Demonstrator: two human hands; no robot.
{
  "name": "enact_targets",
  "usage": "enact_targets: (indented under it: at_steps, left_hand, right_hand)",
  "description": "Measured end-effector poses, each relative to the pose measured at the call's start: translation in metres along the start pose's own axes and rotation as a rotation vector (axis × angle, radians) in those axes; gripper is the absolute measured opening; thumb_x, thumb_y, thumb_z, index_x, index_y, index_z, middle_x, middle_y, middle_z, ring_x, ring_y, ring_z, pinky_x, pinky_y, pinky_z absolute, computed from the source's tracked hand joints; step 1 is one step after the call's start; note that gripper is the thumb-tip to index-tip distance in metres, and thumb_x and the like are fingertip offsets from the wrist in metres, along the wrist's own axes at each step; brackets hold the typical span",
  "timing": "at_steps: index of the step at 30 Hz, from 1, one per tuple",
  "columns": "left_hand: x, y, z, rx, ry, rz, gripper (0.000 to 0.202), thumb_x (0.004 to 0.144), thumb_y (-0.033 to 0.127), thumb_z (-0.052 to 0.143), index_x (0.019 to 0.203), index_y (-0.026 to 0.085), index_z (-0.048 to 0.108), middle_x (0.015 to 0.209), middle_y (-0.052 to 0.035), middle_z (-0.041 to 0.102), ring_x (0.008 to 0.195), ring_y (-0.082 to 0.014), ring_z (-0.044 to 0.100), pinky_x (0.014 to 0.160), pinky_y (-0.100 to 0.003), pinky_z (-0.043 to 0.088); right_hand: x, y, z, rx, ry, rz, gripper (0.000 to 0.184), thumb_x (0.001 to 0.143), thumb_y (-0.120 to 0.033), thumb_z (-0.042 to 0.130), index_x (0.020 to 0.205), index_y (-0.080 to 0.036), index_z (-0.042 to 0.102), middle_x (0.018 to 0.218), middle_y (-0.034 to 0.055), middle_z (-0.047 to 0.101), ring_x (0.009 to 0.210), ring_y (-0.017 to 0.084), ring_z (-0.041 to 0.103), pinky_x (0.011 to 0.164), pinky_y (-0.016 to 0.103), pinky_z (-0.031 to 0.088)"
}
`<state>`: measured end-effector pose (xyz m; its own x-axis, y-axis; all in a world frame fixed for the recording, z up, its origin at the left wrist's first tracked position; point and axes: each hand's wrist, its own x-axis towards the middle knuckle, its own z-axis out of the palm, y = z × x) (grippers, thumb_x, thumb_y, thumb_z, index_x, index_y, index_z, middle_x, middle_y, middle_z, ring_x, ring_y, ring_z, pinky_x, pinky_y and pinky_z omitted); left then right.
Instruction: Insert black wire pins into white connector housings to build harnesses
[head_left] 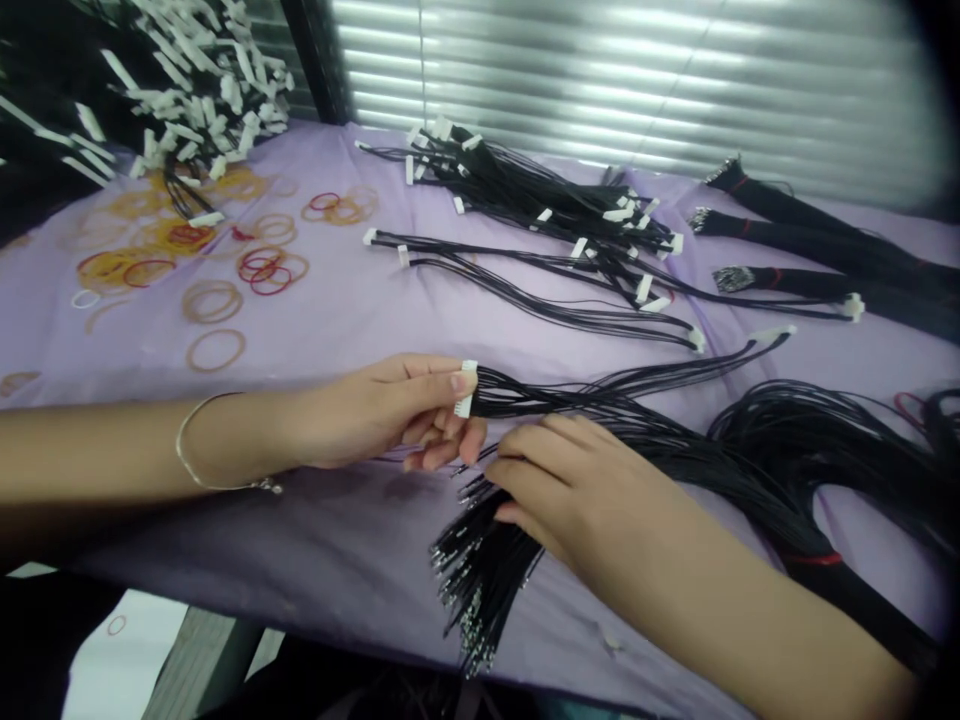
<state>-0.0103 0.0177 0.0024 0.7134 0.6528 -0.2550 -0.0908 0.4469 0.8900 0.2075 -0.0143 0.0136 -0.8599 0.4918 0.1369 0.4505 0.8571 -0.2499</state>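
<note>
My left hand (420,405) pinches a white connector housing (466,388) between thumb and fingers. Several black wires (525,390) run from that housing to the right, some of them ending at another white connector (772,335). Close beside it, my right hand (562,480) lies over a thick bundle of loose black wires (502,560), fingers curled together near the wire tips. Whether a single wire is between those fingertips is hidden. Bare metal terminals (469,620) tip the bundle, which fans out toward the table's front edge.
Finished-looking cable pieces (517,190) with white connectors are heaped at the back. Tied wire bundles (810,225) lie at the right. Rubber bands (214,300) are scattered at the left on the purple table cover (322,310), near a pile of white connectors (202,100).
</note>
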Motion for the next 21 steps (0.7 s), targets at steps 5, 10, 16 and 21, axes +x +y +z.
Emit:
enact_targets:
  at_steps: [5, 10, 16, 21]
  left_hand:
    - [0.002, -0.001, -0.002, -0.064, 0.012, -0.008, 0.038, 0.089, 0.044, 0.061, 0.074, 0.010, 0.062, 0.067, -0.0024, 0.062, 0.050, -0.0063, 0.051, 0.042, -0.012, 0.040]
    - [0.002, -0.002, -0.002, -0.070, 0.012, 0.003, 0.038, 0.090, 0.043, 0.060, 0.071, 0.010, 0.059, 0.069, -0.0029, 0.064, 0.051, -0.0060, 0.053, 0.043, -0.012, 0.042]
    - [0.000, -0.002, -0.002, -0.015, 0.003, 0.005, 0.040, 0.091, 0.044, 0.057, 0.071, 0.010, 0.060, 0.065, -0.0025, 0.060, 0.052, -0.0068, 0.051, 0.044, -0.013, 0.042]
    - [-0.002, -0.001, 0.000, 0.131, 0.004, 0.007, 0.039, 0.091, 0.047, 0.055, 0.074, 0.013, 0.060, 0.065, -0.0012, 0.057, 0.054, -0.0085, 0.049, 0.047, -0.015, 0.043]
  right_hand:
    - [0.003, 0.002, 0.003, 0.084, -0.056, 0.017, 0.007, 0.080, -0.010, 0.066, 0.079, -0.015, 0.062, 0.085, 0.0023, 0.061, 0.082, 0.020, 0.054, 0.077, 0.040, 0.050]
    - [0.003, -0.002, 0.004, 0.104, 0.038, 0.059, 0.012, 0.088, -0.006, 0.052, 0.089, -0.013, 0.062, 0.090, 0.0049, 0.063, 0.086, 0.019, 0.057, 0.082, 0.038, 0.050]
    - [0.005, -0.003, -0.005, 0.312, 0.263, 0.143, 0.013, 0.091, -0.012, 0.050, 0.085, -0.016, 0.061, 0.081, 0.0016, 0.064, 0.076, 0.011, 0.058, 0.070, 0.023, 0.049]
    - [0.007, -0.008, -0.015, 0.489, 0.409, 0.281, 0.009, 0.083, -0.008, 0.060, 0.081, -0.017, 0.062, 0.075, -0.0029, 0.063, 0.069, 0.005, 0.057, 0.063, 0.016, 0.046]
